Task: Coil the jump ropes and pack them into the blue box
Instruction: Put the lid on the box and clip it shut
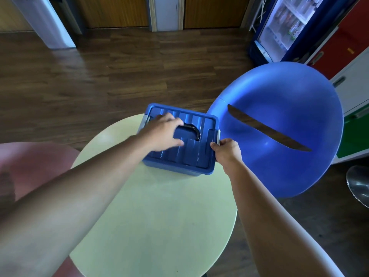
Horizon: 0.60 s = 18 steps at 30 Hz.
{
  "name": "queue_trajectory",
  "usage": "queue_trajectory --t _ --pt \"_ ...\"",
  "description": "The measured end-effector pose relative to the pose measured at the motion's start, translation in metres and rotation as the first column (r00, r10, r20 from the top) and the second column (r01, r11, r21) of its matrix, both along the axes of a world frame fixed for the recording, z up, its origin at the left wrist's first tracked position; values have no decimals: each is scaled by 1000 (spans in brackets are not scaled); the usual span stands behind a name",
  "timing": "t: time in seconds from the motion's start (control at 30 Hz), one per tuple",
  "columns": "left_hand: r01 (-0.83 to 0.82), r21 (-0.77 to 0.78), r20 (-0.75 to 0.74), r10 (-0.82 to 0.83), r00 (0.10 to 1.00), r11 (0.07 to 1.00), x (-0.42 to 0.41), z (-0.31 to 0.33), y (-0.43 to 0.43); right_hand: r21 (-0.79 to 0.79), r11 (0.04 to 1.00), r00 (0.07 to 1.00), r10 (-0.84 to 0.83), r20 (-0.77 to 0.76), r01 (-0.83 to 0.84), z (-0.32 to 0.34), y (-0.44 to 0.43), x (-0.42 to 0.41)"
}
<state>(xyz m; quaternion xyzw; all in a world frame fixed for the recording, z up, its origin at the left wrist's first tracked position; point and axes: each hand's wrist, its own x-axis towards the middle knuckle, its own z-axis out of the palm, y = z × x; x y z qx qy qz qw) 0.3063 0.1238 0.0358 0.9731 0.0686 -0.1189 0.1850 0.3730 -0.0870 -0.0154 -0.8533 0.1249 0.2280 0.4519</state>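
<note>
Storage comes down to one blue box (pixel 191 173), standing on the far edge of a single round pale table (pixel 159 216). Its one ribbed lid (pixel 189 154) sits on top, so whatever lies inside is hidden. One dark arched handle (pixel 195 131) lies folded flat in a recess at the middle of the lid. Two grey latches show, a left latch (pixel 145 120) and a right latch (pixel 218 135), one at each short end.

Both of the person's hands are on the box. The left hand (pixel 161 132) lies palm down across the lid, its fingers loosely spread and nearly straight, covering the left end of the handle without closing round anything. The right hand (pixel 227 150) is at the right end, thumb and curled fingers pinching the right latch and the lid's rim there.

Two chairs flank the table: a blue chair (pixel 279 108) with one long slot through its shell, close on the right, and a pink chair (pixel 30 162) on the left. Dark wooden floor (pixel 99 76) lies beyond, and one glass-fronted fridge (pixel 289 27) stands at the upper right.
</note>
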Motion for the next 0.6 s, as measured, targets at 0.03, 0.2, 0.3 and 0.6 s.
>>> queue_trajectory --t 0.03,0.2,0.3,0.6 --pt "56 26 -56 -54 997 998 3 0 -13 28 1000 1000 -7 -13 7 0 -1 0" --pt "95 112 -248 -65 967 989 11 -9 -49 131 989 997 -55 -50 61 -1 -7 -4" --pt "66 111 -249 -37 968 992 10 -12 -49 337 923 972 -122 -201 186 -5 -16 -4" --pt "29 145 -375 28 927 989 23 2 -62 405 884 942 -101 -319 232 -1 -21 6"
